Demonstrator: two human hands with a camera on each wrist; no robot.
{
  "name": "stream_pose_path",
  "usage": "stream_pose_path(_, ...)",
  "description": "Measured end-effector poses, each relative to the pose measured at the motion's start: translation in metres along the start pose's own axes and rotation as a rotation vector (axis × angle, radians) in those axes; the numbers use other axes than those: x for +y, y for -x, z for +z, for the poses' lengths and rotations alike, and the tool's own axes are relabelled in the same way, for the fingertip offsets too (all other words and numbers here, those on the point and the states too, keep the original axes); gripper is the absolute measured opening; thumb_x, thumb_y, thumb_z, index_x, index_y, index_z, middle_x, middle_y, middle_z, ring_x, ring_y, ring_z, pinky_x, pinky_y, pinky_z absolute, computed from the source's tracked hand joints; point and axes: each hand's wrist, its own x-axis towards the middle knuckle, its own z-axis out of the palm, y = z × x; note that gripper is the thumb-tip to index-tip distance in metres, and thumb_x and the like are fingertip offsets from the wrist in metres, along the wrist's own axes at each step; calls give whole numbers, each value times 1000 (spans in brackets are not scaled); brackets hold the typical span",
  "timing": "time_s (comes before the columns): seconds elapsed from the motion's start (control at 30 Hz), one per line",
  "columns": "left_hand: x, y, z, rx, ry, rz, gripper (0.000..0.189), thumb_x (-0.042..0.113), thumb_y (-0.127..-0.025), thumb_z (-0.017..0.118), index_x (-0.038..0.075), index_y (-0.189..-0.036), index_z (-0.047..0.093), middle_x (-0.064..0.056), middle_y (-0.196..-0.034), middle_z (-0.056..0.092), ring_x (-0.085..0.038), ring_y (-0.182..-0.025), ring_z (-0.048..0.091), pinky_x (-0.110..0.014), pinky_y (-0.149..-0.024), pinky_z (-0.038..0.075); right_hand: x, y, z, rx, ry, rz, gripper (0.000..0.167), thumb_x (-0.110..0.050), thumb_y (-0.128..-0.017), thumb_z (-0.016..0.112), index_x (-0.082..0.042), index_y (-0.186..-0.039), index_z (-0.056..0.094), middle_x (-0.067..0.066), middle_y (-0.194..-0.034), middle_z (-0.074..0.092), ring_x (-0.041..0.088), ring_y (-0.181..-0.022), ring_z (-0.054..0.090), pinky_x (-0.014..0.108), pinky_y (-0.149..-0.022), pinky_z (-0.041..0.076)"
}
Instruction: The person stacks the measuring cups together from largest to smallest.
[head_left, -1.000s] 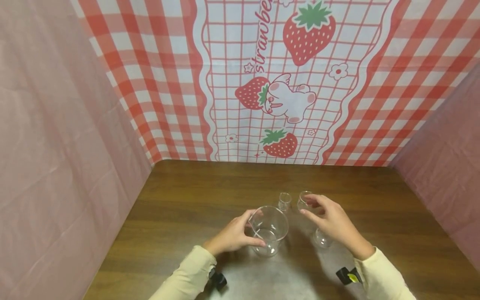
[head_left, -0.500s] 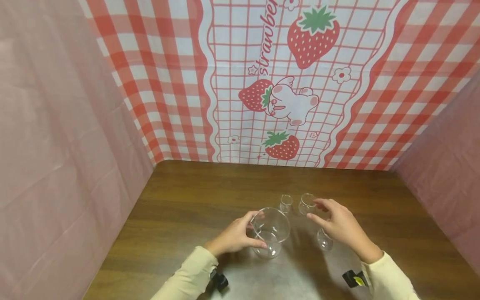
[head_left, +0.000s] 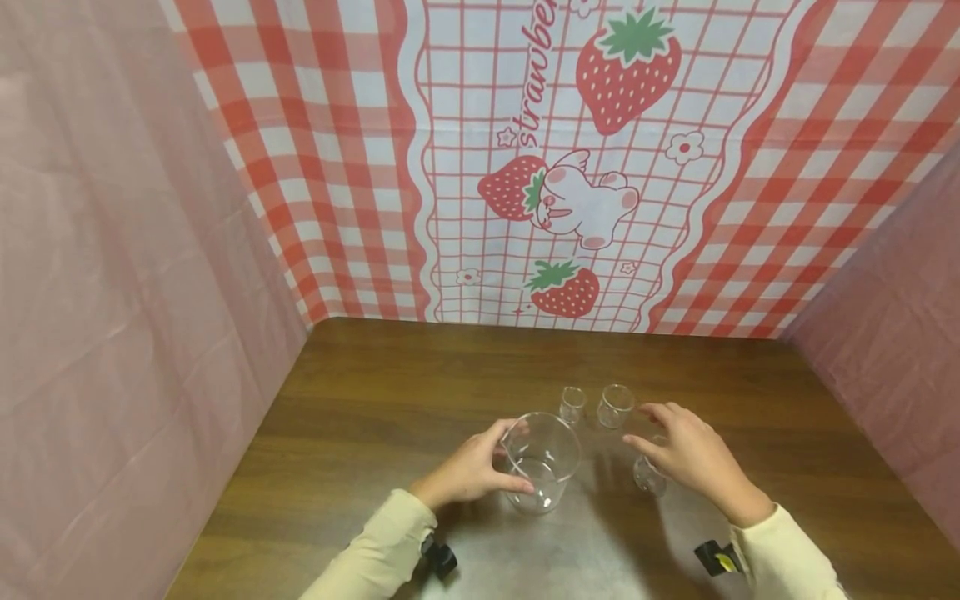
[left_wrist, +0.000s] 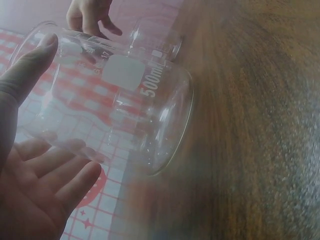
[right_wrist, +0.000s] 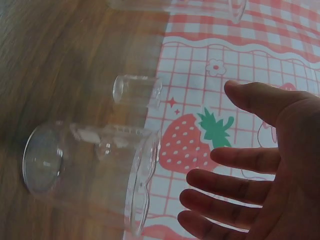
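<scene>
My left hand (head_left: 480, 467) curves round the side of a large clear beaker (head_left: 542, 462), thumb in front and fingers behind its rim. White "500ml" print shows on the beaker (left_wrist: 150, 85) in the left wrist view, where the fingers (left_wrist: 80, 185) look fairly straight. My right hand (head_left: 693, 454) is held with its fingers apart and nothing between them, just right of a smaller beaker (head_left: 615, 408). Below that hand stands another clear glass vessel (head_left: 649, 477), its upper part covered by the hand. The smallest beaker (head_left: 572, 406) stands behind the large one.
The glassware stands on a brown wooden table (head_left: 360, 400). A checked strawberry-print cloth (head_left: 525, 167) hangs along the back edge. Pink curtains hang at the left (head_left: 135, 292) and right (head_left: 892, 275).
My right hand has drawn back to the right from the smaller beaker, whose rim its fingers overlapped a second ago. My left hand has stayed at the large beaker.
</scene>
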Motion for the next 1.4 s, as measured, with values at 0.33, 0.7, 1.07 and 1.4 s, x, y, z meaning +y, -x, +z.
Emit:
stream_pose_path(0.33, 0, 0, 0, 2, -3, -5, 83, 28, -73, 85, 7, -141, 42, -11, -145, 52, -26, -129, 54, -33, -106, 49, 11, 8, 0, -70, 50, 42, 58, -44, -79, 77, 3, -112, 66, 19, -102, 68, 40, -94, 64, 57, -75, 53)
stream_pose_path(0.7, 0, -1, 0, 4, -10, -13, 83, 28, -73, 86, 9, -140, 42, -9, -145, 52, -25, -128, 55, -33, -105, 49, 16, 13, -1, -194, 74, 135, 64, -52, -80, 73, 2, -113, 66, 26, -108, 67, 47, -95, 63, 60, -71, 54)
stream_pose_path(1.07, -2, -1, 0, 4, -15, -6, 83, 29, -73, 85, 10, -141, 42, -9, -145, 52, -25, -127, 56, -32, -105, 49, 17, 14, 0, -240, 72, 192, 69, -50, -77, 76, 3, -119, 63, 31, -110, 65, 52, -96, 61, 61, -70, 53)
stream_pose_path(1.4, -1, -1, 0, 0, -21, -9, 84, 30, -73, 85, 9, -141, 41, -11, -145, 52, -27, -126, 57, -33, -105, 50, 18, 15, 7, -200, 60, 160, 65, -43, -76, 78, 9, -112, 65, 32, -105, 66, 49, -97, 61, 62, -76, 53)
